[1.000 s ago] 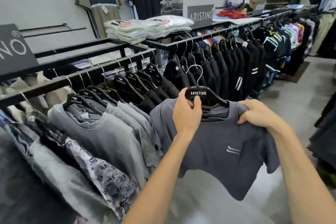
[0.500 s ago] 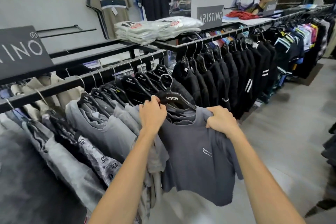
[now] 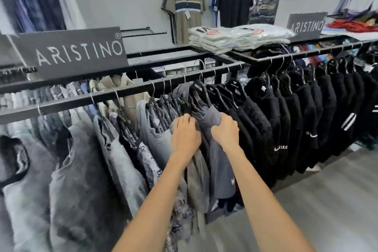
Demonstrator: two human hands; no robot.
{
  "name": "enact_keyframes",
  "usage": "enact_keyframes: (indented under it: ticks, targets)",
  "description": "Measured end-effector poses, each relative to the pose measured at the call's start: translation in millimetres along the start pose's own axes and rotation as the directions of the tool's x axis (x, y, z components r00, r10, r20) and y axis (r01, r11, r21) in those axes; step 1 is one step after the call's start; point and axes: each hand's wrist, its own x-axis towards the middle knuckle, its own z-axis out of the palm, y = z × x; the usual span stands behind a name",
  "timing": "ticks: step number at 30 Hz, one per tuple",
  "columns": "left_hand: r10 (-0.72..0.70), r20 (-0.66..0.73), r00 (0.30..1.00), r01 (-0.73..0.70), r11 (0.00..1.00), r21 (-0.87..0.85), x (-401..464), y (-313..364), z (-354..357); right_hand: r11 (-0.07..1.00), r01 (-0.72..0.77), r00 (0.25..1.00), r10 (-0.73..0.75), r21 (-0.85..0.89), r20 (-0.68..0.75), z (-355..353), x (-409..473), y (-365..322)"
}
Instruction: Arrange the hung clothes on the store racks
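My right hand gripping grey tee shoulder, tee hung on rail btwn grey & black shirts; left hand fingers straight, pressing grey shirts aside

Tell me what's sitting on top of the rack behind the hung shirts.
Stacks of folded white bagged garments lie on the rack top, with an ARISTINO sign and red fabric further right. Anything beneath the stacks is covered.
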Motion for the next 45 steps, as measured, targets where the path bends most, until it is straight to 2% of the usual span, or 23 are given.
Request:
enact_keyframes:
  ticks: [3,5,8,14,17,20,22,24,26,28,30,33,36,38,41,45]
  targets:
    - [-0.11,-0.049,0.993,0.112,0.992,0.053,-9,-7,-2,1.0,-0.014,1.0,0.014,0.006,0.026,22,15,-11]
    - [-0.181,-0.044,0.983,0.183,0.981,0.061,-12,-11,-5,0.999,-0.001,0.999,0.004,-0.052,0.049,36,18,-11]
    - [-0.185,0.035,0.982,0.184,0.982,0.039,-19,-17,-11,0.992,0.029,0.996,-0.018,-0.124,0.093,55,21,-7]
    - [-0.204,0.084,0.975,0.204,0.979,0.01,-21,-25,-11,0.981,0.035,0.992,-0.011,-0.192,0.125,67,26,-9]
    - [-0.219,0.09,0.972,0.226,0.971,-0.073,-21,-24,-9,0.984,0.062,0.993,-0.044,-0.164,0.112,72,20,-3]
    - [-0.237,0.05,0.97,0.242,0.957,-0.163,-23,-24,-7,0.996,0.081,0.995,-0.08,-0.021,0.056,79,12,2]
    - [-0.246,0.025,0.969,0.246,0.948,-0.202,-24,-25,-4,0.974,0.222,0.971,-0.217,0.042,-0.099,81,4,3]
    - [-0.246,-0.01,0.969,0.237,0.946,-0.223,-25,-26,-4,0.901,0.433,0.878,-0.412,0.036,-0.246,83,-3,2]
    - [-0.267,-0.054,0.962,0.243,0.932,-0.269,-27,-27,-6,0.834,0.546,0.818,-0.513,0.072,-0.262,87,-7,-3]
    - [-0.386,-0.042,0.922,0.347,0.867,-0.359,-27,-27,-13,0.859,0.5,0.858,-0.475,0.109,-0.193,93,-8,-8]
    - [-0.478,0.031,0.878,0.442,0.783,-0.438,-25,-26,-21,0.935,0.326,0.945,-0.317,0.139,-0.083,97,-5,-13]
    - [-0.489,0.14,0.861,0.493,0.737,-0.463,-24,-27,-27,0.983,0.15,0.989,-0.151,0.103,0.005,103,-2,-18]
    - [-0.472,0.189,0.861,0.506,0.761,-0.405,-26,-32,-31,0.993,0.115,0.993,-0.116,0.007,0.016,105,3,-25]
    - [-0.46,0.198,0.866,0.501,0.782,-0.371,-27,-39,-37,0.996,0.093,0.992,-0.092,-0.014,0.091,106,3,-36]
    - [-0.439,0.162,0.884,0.468,0.825,-0.318,-33,-51,-47,0.992,0.121,0.973,-0.126,0.037,0.193,113,-7,-55]
    - [-0.456,0.108,0.883,0.468,0.845,-0.26,-47,-70,-60,0.987,0.131,0.954,-0.151,0.093,0.257,128,-26,-66]
